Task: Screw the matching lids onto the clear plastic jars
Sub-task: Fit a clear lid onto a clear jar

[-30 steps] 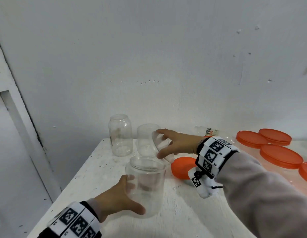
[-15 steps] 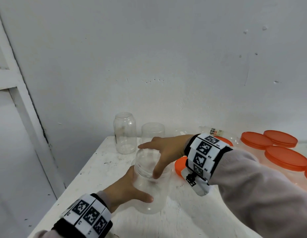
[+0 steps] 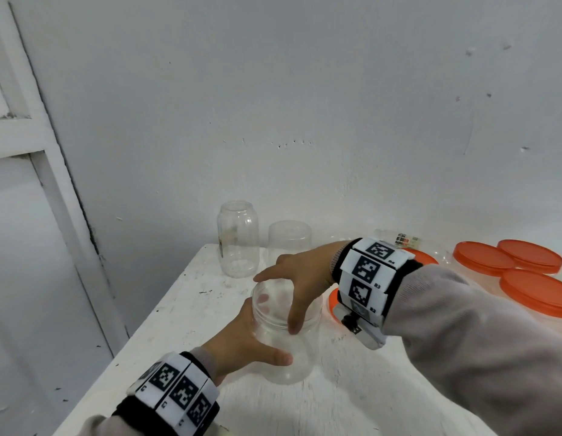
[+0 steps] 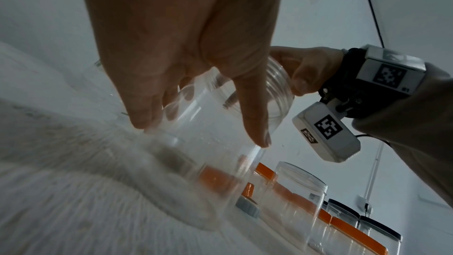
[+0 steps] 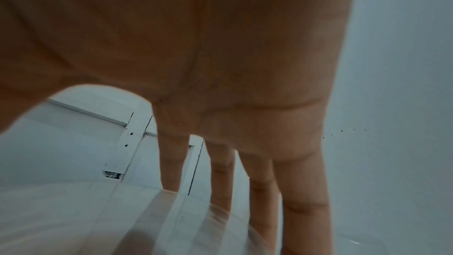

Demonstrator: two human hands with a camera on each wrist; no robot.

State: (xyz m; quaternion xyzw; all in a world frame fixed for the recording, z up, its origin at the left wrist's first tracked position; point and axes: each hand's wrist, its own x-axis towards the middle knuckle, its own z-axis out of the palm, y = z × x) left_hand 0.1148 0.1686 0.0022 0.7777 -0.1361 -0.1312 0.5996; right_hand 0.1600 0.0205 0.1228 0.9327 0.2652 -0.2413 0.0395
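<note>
surface [image 3: 352, 401]: white and scuffed, carrying everything here
jar [image 3: 289, 357]: upright at the near-left corner; the landmark
left hand [image 3: 242, 344]: wrapped round jar's body, so keep it braced
right hand [image 3: 301, 278]: on top of jar, fingers and thumb clamped on clear lid [image 3: 282, 298]
tip: seat the lid flat before twisting, or I'd guess it cross-threads
orange lids [image 3: 537, 291]: well right of jar, wrong match

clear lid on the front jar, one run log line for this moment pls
left hand grips clear jar | right hand fingers hold clear lid on jar mouth | white table
</note>
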